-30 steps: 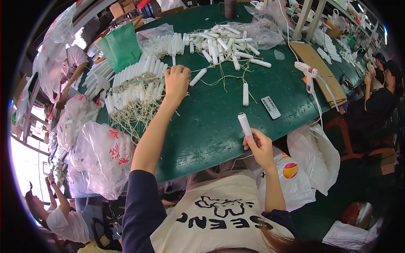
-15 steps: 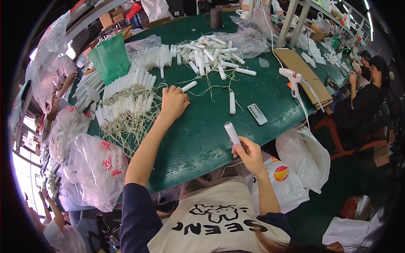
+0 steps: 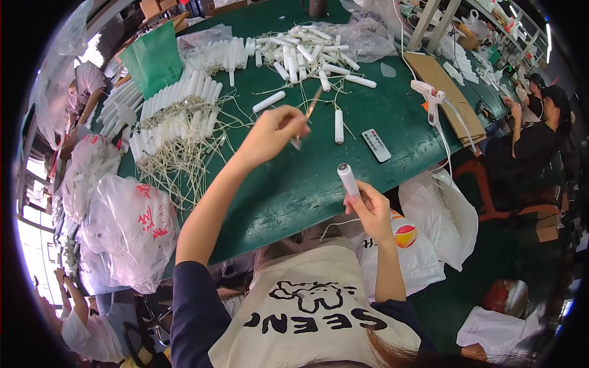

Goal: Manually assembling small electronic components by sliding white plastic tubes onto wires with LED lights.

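My right hand is closed round a white plastic tube, held tilted with its dark-centred open end up. A thin pale wire hangs below that hand. Over the table, my left hand pinches a slim, stick-like tool with a brownish upper end; motion blurs it and its kind is unclear. Beyond the left hand lies a loose white tube. Another white tube with thin wires lies between the hands, next to a white remote control.
A heap of white tubes lies far centre, and rows of wired tubes at left near a green bag. A hot glue gun rests by flat cardboard at right. Plastic bags hang at the table edge. People sit far right.
My left hand has moved right and nearer, away from the loose tube, and now shows a slim tool. My right hand has raised its tube slightly and shifted right. The view has shifted a little.
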A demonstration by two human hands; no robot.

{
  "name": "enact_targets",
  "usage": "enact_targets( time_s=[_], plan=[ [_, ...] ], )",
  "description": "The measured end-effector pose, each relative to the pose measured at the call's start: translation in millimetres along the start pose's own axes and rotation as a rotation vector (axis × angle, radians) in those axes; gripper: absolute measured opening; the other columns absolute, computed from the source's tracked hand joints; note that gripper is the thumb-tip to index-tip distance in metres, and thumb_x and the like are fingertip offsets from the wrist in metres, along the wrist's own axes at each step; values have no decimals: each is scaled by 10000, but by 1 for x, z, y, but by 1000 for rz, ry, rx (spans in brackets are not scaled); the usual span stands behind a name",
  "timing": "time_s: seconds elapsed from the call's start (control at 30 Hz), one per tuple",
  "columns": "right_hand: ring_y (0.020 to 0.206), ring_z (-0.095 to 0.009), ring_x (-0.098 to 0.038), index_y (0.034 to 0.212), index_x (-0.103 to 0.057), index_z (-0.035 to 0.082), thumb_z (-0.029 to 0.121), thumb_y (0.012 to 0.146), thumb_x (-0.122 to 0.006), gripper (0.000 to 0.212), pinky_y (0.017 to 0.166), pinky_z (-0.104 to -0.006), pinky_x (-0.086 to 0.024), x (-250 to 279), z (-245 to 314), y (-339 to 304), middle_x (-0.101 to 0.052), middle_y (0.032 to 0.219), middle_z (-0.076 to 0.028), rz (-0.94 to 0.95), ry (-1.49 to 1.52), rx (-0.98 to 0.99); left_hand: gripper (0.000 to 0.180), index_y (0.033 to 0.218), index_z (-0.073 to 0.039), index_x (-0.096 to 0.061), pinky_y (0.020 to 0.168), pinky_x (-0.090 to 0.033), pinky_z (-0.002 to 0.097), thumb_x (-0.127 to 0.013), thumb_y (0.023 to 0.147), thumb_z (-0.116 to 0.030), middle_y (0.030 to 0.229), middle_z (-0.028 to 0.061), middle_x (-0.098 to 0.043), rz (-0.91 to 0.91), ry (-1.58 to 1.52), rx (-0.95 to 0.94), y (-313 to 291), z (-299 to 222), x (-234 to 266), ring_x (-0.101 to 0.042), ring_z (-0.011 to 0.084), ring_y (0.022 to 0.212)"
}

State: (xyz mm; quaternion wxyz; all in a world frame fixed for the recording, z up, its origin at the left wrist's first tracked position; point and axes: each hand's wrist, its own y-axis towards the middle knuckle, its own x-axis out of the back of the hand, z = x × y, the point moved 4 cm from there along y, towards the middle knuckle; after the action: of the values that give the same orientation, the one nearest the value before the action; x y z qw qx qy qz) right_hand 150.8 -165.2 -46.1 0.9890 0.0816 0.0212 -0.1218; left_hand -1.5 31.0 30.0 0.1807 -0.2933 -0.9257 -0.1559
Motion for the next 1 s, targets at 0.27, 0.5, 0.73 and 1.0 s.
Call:
enact_targets(
  time_s=[0.27, 0.5, 0.73, 1.0],
  plan=[
    [681, -97, -561, 1141, -548, -56, 95, 914, -555, 273, 632, -214, -458, 0, 5, -3, -608, 842, -62, 41, 57, 34, 213, 944, 11, -601, 574, -454, 195, -658, 864, -178, 769, 48, -658, 537, -543, 327, -41, -38, -43, -613, 86, 675],
    [695, -100, -577, 1107, -568, -59, 104, 896, -581, 267, 635, -223, -468, 2, 7, -3, -623, 851, -73, 20, -1, 36, 266, 1058, 0, -561, 561, -449, 195, -637, 871, -173, 723, 52, -644, 640, -566, 383, -42, -37, -53, -610, 84, 626],
    [707, -118, -599, 1083, -588, -47, 86, 862, -610, 260, 644, -233, -472, 1, 10, -4, -643, 879, -94, 75, -91, 40, 269, 1099, 23, -564, 659, -533, 251, -511, 895, -145, 718, 106, -651, 902, -638, 407, -56, -36, -61, -642, 154, 635],
    [807, -196, -606, 976, -639, -20, 153, 847, -636, 216, 716, -276, -462, 29, 22, 32, -646, 900, -117, -57, -127, 207, 260, 1056, 54, -581, 683, -551, 280, -509, 893, -135, 828, 220, -679, 874, -728, 427, -69, -26, -60, -681, 209, 699]
  ],
)
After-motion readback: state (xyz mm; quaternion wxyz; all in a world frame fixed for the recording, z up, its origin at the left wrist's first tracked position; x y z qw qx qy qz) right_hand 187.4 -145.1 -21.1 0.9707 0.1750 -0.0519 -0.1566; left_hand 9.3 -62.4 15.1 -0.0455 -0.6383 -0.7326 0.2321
